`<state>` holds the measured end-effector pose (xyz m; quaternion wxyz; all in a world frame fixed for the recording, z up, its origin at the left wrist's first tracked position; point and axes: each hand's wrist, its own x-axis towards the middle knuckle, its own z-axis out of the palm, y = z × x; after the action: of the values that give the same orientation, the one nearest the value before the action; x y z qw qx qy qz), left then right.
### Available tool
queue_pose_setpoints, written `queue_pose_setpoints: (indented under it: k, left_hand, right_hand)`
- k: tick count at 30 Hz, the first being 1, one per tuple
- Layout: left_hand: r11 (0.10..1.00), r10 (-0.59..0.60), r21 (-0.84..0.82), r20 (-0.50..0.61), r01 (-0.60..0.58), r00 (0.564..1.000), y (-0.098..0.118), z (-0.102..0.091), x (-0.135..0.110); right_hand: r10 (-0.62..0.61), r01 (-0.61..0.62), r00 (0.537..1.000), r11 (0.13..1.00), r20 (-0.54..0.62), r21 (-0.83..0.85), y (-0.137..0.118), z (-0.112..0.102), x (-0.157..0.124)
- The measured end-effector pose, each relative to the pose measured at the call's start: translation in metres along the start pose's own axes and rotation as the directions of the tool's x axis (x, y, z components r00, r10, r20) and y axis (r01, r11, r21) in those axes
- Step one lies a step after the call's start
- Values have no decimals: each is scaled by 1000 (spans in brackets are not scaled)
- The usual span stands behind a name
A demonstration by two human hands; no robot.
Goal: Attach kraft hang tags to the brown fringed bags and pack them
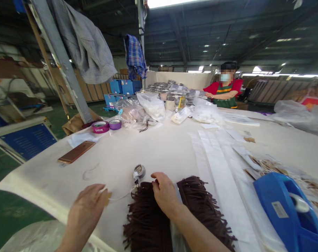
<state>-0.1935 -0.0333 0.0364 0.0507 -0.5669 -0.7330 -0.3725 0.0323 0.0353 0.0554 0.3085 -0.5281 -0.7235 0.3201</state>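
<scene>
Pinched at the fingertips of my left hand (86, 206) is a small tan tag (108, 199), from which a white string (122, 198) runs to the right. The string reaches the top corner of a dark brown fringed piece (145, 217). My right hand (165, 192) lies over that piece, fingers stretched out and a gap between thumb and forefinger. A second fringed part (198, 206) is to its right, with clear plastic (176, 231) between the two. A round metallic tape roll (139, 170) sits just above the left piece.
A phone (76, 152) and tape rolls (100, 127) lie at the left. Plastic bags (152, 106) and packed goods are piled at the back, where a co-worker (224, 91) stands. White strips (221, 168), tags (274, 166) and a blue tape dispenser (284, 210) occupy the right.
</scene>
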Motion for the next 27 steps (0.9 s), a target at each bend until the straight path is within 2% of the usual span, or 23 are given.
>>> queue_pose_setpoints:
  k: [2,3,4,6,8,10,13,16,18,19,23,25,27]
  left_hand:
    - [998,60,-36,48,-58,997,29,18,11]
    - [986,153,-74,56,-148,987,44,27,14]
    - [956,277,-124,80,-266,958,57,35,15]
    - [857,507,-202,164,-474,846,75,49,10]
    - [776,630,-210,242,-594,738,83,58,0]
    - [737,672,-132,255,-663,696,81,62,-10]
    - [696,700,23,203,-718,685,72,61,-19]
    - [684,698,97,200,-723,688,68,56,-22]
    - [697,674,131,218,-705,706,66,52,-25]
    - [724,639,135,238,-677,731,64,50,-28]
    - [876,416,91,356,-475,836,53,42,-40]
    - [945,276,33,449,-325,849,47,35,-43]
    - [992,108,0,534,-128,838,46,24,-40]
  right_hand:
    - [-54,74,996,951,75,-301,4,-8,2]
    - [-46,89,992,923,121,-374,6,-11,2]
    - [-41,102,987,907,155,-409,7,-13,1]
    - [-50,124,982,898,182,-423,10,-14,-2]
    - [-64,143,980,886,188,-441,11,-14,-6]
    - [-78,155,980,876,182,-456,11,-13,-9]
    - [-89,160,981,868,170,-469,10,-12,-10]
    - [-94,153,985,868,147,-473,10,-12,-11]
    - [-99,149,987,870,129,-470,10,-12,-13]
    - [-102,147,988,872,120,-467,11,-12,-15]
    - [-105,134,990,881,89,-453,13,-14,-21]
    - [-99,124,992,888,79,-443,15,-15,-24]
    - [-90,113,993,896,74,-429,17,-18,-25]
